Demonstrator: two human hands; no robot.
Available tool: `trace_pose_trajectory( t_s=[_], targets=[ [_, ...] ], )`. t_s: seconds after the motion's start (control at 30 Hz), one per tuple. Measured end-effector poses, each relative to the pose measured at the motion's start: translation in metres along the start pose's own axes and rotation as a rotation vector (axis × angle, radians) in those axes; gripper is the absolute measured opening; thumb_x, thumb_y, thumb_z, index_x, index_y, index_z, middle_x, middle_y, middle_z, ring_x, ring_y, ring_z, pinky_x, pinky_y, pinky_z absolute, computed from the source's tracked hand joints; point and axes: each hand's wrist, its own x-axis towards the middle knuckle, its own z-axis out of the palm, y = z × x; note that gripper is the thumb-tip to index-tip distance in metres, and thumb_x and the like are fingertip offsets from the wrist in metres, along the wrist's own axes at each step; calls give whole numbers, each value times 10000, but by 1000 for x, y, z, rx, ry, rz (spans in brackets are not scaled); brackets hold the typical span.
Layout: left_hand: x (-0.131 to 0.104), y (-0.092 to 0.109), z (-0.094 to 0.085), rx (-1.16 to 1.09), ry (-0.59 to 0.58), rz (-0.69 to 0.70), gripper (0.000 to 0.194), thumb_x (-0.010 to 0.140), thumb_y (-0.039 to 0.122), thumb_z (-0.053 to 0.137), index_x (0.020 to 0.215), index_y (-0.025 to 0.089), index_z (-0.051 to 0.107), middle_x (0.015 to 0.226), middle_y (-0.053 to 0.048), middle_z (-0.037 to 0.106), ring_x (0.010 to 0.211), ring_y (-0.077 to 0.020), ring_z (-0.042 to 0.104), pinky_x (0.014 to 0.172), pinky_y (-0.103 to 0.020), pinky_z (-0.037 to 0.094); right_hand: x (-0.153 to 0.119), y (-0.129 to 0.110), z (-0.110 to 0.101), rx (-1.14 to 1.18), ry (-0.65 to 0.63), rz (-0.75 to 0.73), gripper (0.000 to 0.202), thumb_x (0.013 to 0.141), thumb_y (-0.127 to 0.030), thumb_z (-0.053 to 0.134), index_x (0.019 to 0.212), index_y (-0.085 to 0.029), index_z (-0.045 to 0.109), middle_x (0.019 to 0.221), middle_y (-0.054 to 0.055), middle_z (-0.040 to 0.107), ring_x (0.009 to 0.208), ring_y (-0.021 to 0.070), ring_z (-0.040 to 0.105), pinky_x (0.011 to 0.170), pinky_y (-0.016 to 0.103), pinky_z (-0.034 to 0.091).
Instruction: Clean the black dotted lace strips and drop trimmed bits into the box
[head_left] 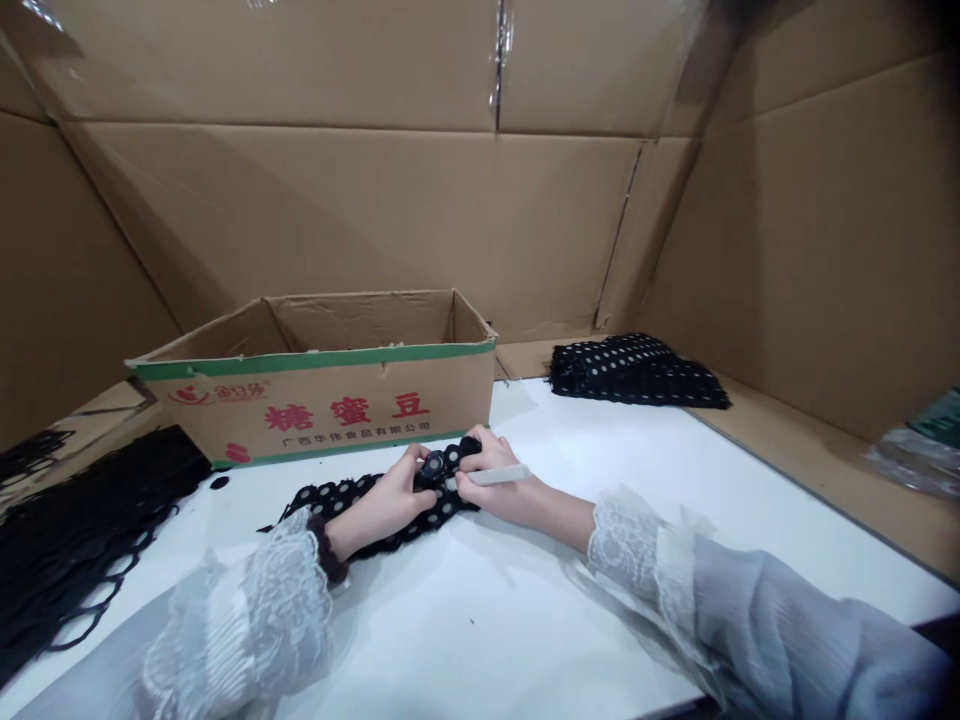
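A black strip with pale round dots (337,495) lies on the white tabletop in front of the box. My left hand (390,505) is closed on it, thumb and fingers pinching its upper edge beside a black disc with a pale centre. Close by on the right, my right hand (499,475) is closed round a slim white pen-like tool (501,475), its fingers also touching the dotted strip. The tool's rear end points right; its tip is hidden at the strip.
Behind the hands stands an open cardboard box (352,395) with red lettering. A dotted black stack (637,370) lies at the back right. Black sheets with cut-out holes (97,530) are heaped at left, near a small black disc (219,482). Cardboard walls (375,220) enclose the table.
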Motion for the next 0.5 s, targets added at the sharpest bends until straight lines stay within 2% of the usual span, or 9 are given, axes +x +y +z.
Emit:
trace_pose_trajectory(
  t_s=[0.13, 0.23, 0.4, 0.5],
  targets=[
    [-1, -4, 2, -30, 103, 6, 343, 666, 138, 427, 1000, 192, 371, 900, -3, 514, 865, -164, 504, 793, -289, 397, 1, 12, -6, 375, -113, 164, 261, 791, -233, 454, 586, -162, 601, 778, 29, 534, 809, 152, 490, 684, 256, 356],
    [-2, -3, 1, -99, 137, 9, 346, 688, 136, 411, 1024, 198, 355, 956, -11, 521, 891, -157, 505, 817, -286, 395, 2, 15, -11, 535, -192, 201, 294, 809, -266, 435, 615, -151, 624, 698, 19, 562, 663, 128, 480, 591, 243, 333],
    [-3, 1, 0, -115, 148, 51, 374, 684, 124, 417, 1048, 188, 362, 1033, -35, 522, 981, -172, 498, 865, -297, 390, 0, 7, -11, 540, -186, 167, 301, 813, -308, 440, 643, -158, 638, 697, 16, 564, 703, 138, 479, 582, 238, 326],
    [-4, 2, 0, -108, 126, 57, 412, 682, 121, 420, 1084, 187, 361, 1050, -41, 533, 1030, -186, 494, 893, -312, 392, -1, 5, -10, 441, -150, 169, 266, 790, -280, 461, 617, -167, 628, 698, 17, 558, 794, 164, 483, 658, 255, 345]
  ],
)
